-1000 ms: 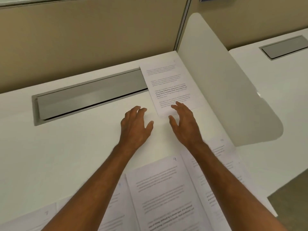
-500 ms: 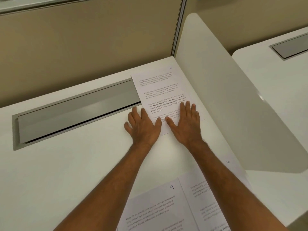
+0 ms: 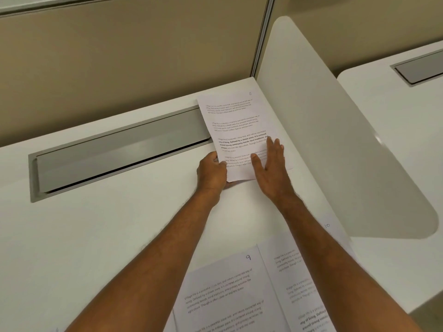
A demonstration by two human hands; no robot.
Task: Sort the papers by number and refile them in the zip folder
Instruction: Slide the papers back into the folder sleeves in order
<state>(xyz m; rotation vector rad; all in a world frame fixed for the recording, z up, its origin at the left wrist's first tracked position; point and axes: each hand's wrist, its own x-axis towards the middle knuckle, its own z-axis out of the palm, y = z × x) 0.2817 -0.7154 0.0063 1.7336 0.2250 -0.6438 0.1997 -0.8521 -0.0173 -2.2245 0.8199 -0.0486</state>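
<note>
White sheet 6 (image 3: 239,130) runs toward twelve o'clock; left hand (image 3: 212,172) seemingly pinches its near-left corner, right hand (image 3: 269,164) presses flat, fingers spread.

We count three numbered sheets: sheet 6 (image 3: 239,130), sheet 9 (image 3: 223,291), sheet 10 (image 3: 299,279); two hands: left hand (image 3: 212,172), right hand (image 3: 272,168).

**Both hands on the sheet numbered 6**

A sheet marked 6 (image 3: 237,125) is lying at the far right corner of the white desk (image 3: 96,236), its left edge overlapping the grey cable tray lid (image 3: 119,147). The left hand (image 3: 212,172) is gripping the sheet's lower left edge, while the right hand (image 3: 271,167) is lying flat on its lower right part. Nearer the person, sheets marked 9 (image 3: 227,291) and 10 (image 3: 297,279) are lying side by side, beside the white divider panel (image 3: 335,140).
</note>
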